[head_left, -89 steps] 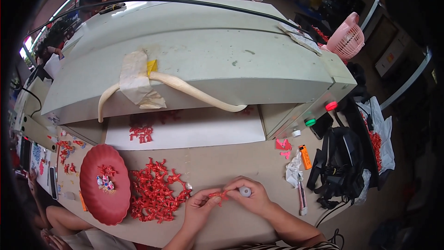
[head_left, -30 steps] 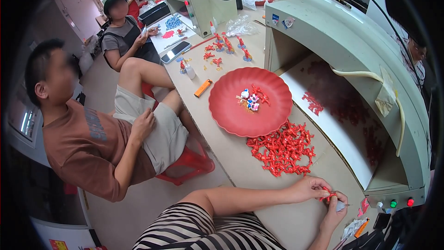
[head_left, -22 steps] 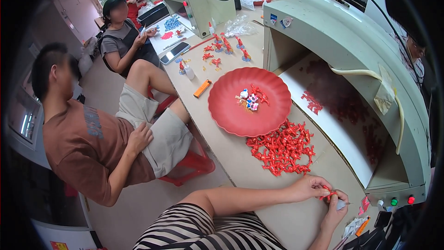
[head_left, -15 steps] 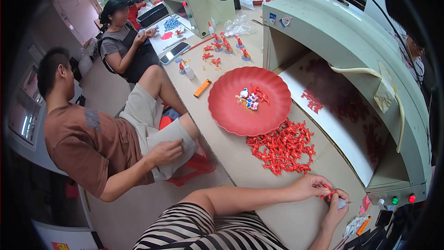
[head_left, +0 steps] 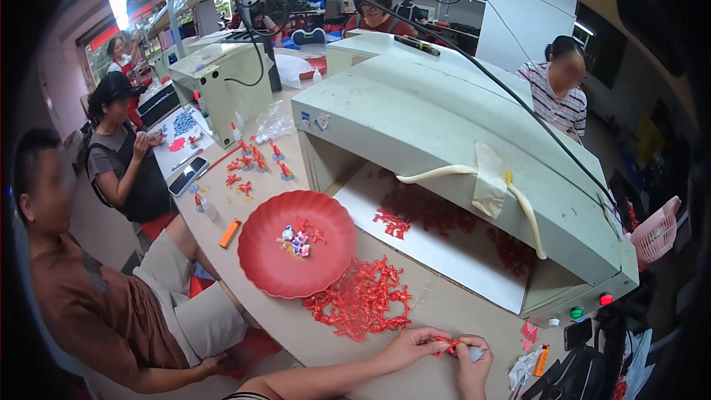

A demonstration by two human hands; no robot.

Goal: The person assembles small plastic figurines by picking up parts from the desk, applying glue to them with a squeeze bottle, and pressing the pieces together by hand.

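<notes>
My left hand [head_left: 412,348] pinches a small red plastic figure [head_left: 446,346] above the table's near edge. Close against it, my right hand [head_left: 472,376] has its fingers around a small whitish squeeze bottle [head_left: 476,354] and also touches the figure. Fingers cover much of both things. Just beyond my hands lies a heap of glossy red figures [head_left: 363,300]. A scalloped red plate [head_left: 259,270] stands behind the heap, with several red figures and small white-and-coloured pieces [head_left: 298,241] in it.
A pale green machine [head_left: 444,126] with an open front covers the right side; red figures [head_left: 392,224] lie on its white bed. An orange lighter [head_left: 229,233], a phone [head_left: 189,177] and standing red figures [head_left: 255,159] are at left. A person in brown [head_left: 89,311] sits close on my left.
My view has swung up and to the right, so the table's things appear farther left. Both hands still hold the red figure and the bottle. The neighbour's hand has lowered.
</notes>
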